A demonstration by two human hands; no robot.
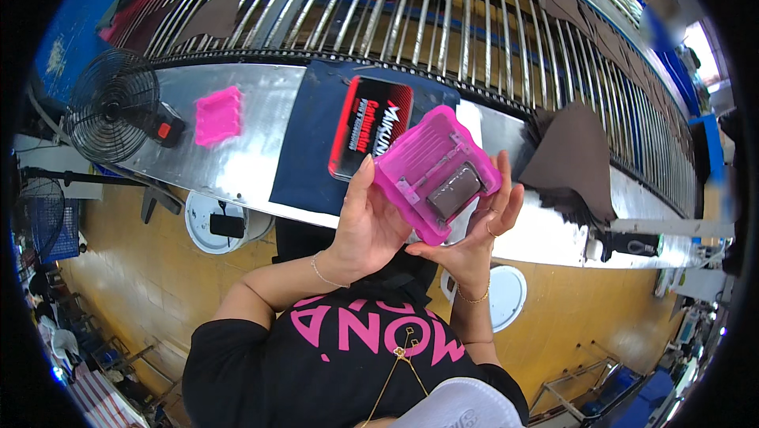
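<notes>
1. Hands: left hand (365,226) and right hand (474,226) are raised together above the near edge of the desk, fingers curled round a pink plastic tray (435,173) held between them. The left hand grips its lower left side with the thumb up along the edge; the right hand cups its lower right corner from beneath, fingers spread.
2. Pink plastic tray: translucent magenta, rectangular with rounded corners, tilted, ribbed inside. A dark grey rectangular piece (455,191) sits in its lower right compartment.
3. Desk (237,167): long shiny metal surface running from upper left to lower right, just in front of the person.
4. Dark blue mat (304,151): lies flat on the desk behind the tray.
5. Package (365,131): flat, rectangular, black with a red band and white lettering, glossy, lying on the mat, partly hidden by the tray.
6. Second pink tray (217,114): smaller, opaque, lies on the desk to the left, well apart from the hands.
7. Fan (111,104): black wire cage, with a red part on its black base, at the desk's left end.
8. Brown leather pieces (573,155): dark, flat, one on the desk at right, others on the roller conveyor (411,9) of metal bars beyond.
</notes>
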